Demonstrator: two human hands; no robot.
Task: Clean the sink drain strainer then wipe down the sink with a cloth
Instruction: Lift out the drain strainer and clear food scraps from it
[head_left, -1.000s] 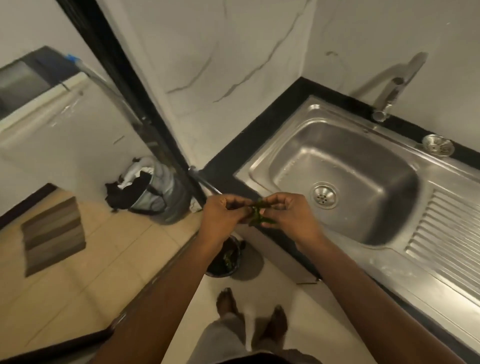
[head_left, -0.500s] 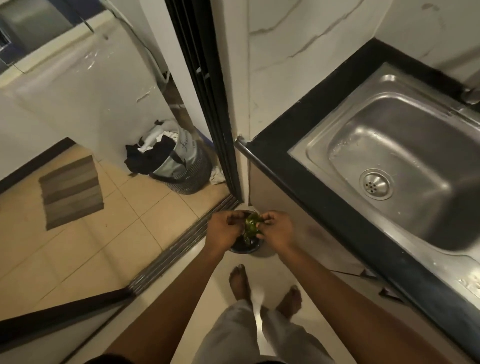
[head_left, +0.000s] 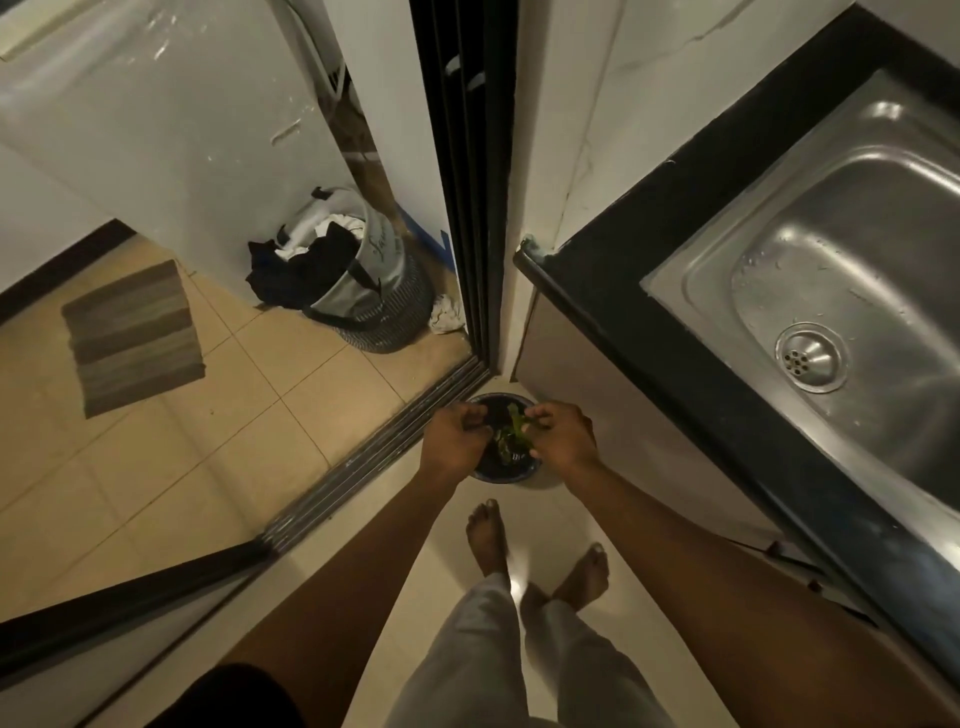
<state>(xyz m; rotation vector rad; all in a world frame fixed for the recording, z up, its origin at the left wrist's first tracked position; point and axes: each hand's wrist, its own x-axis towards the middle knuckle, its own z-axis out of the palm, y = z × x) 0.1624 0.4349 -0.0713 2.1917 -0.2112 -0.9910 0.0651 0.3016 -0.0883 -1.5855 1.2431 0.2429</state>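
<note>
Pinching green scraps (head_left: 511, 427) between my left hand (head_left: 457, 435) and right hand (head_left: 562, 435) over the floor bin (head_left: 503, 472), I am risking bits dropping outside its rim.

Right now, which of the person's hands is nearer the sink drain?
The right hand. It is over the bin's sink-side edge; the left hand is beyond it, farther from the drain.

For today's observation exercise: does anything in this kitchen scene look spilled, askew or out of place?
A white rag lies crumpled on the floor beside the laundry basket, whose clothes spill over its rim. Droplets dot the sink. Both hands, left and right, hold green scraps over the bin.
</note>
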